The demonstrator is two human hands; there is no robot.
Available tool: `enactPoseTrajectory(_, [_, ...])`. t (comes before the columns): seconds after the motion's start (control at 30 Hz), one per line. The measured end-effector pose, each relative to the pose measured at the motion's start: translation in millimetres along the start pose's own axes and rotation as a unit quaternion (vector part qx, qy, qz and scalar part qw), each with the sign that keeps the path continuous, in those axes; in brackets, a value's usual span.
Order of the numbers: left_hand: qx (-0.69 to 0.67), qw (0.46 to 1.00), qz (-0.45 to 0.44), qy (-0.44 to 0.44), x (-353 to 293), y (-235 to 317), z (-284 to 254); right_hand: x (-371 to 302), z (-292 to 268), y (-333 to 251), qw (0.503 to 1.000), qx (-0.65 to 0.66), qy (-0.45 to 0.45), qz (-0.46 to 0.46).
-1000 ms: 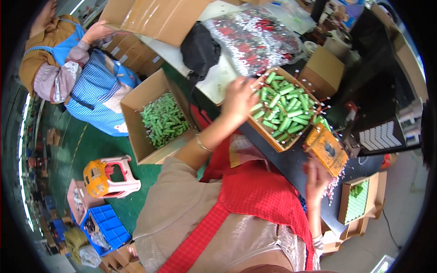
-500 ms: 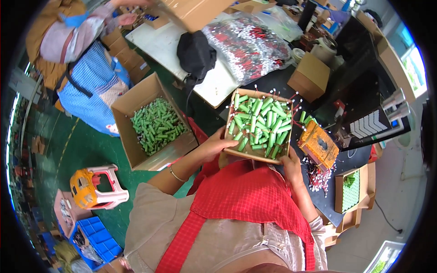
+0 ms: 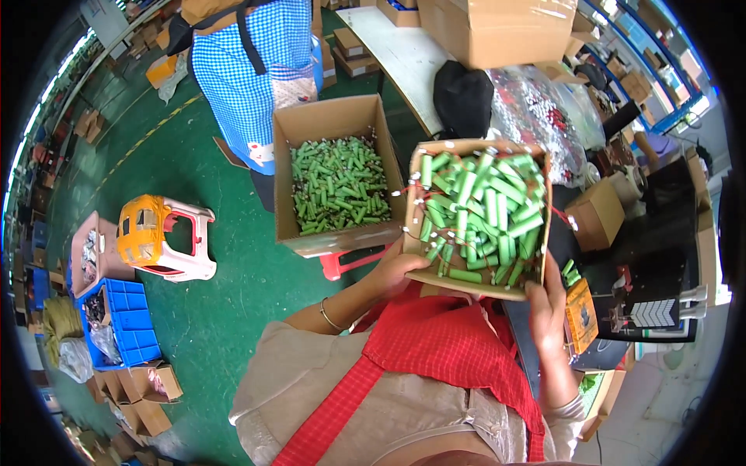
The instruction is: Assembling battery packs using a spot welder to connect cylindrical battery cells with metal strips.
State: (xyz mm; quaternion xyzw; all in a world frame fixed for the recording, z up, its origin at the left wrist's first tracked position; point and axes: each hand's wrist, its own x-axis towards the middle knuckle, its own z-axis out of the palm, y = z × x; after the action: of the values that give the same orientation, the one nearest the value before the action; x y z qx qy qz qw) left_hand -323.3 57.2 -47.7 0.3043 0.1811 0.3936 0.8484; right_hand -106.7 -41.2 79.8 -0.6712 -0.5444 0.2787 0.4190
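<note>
Both my hands hold a shallow cardboard tray (image 3: 475, 290) in front of my red apron. Green wrapped cylindrical battery cells (image 3: 497, 206) with red wires and small white connectors fill it in a loose heap. My left hand (image 3: 398, 270) is closed on its near left corner, thumb over the rim. At the near right corner, my right hand (image 3: 549, 301) grips the wall; its lower fingers are partly hidden. Just left of the tray stands a deep open cardboard box (image 3: 330, 244), with many similar green cells (image 3: 338, 186) inside. The tray's right part is blurred.
A red stool (image 3: 334, 266) shows below the deep box. Behind it hangs blue checked cloth (image 3: 249, 85). A white table (image 3: 396, 50) bears a large carton (image 3: 501, 31) and a black cloth bag (image 3: 462, 97). Left are a pink-and-yellow stool (image 3: 186, 241) and blue crate (image 3: 128, 322).
My view has swung left, toward the deep box. The tray has moved with my hands away from the dark worktable, nearer that box, and appears larger. The person at upper left is mostly out of view.
</note>
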Motion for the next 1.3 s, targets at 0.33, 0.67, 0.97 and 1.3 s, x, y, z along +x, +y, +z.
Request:
enactPoseTrajectory(0.33, [-0.439, 0.891, 0.114, 0.005, 39.8, 3.5, -57.3, 175.8, 144.1, -116.1, 0.909, -0.363, -0.1, -0.179])
enactPoseTrajectory(0.67, [-0.596, 0.785, 0.149, -0.076, 55.3, -9.5, -89.4, 153.7, 282.6, -154.9, 0.73, -0.506, -0.043, -0.457])
enactPoseTrajectory(0.97, [-0.568, 0.8, 0.07, -0.181, 71.4, -1.7, -84.8, 115.9, 246.3, -152.4, 0.712, -0.472, -0.021, -0.52])
enactPoseTrajectory(1.3, [-0.229, 0.964, 0.126, 0.043, 54.3, 27.3, -62.8, 100.2, 80.5, -25.7, 0.969, -0.144, -0.043, -0.196])
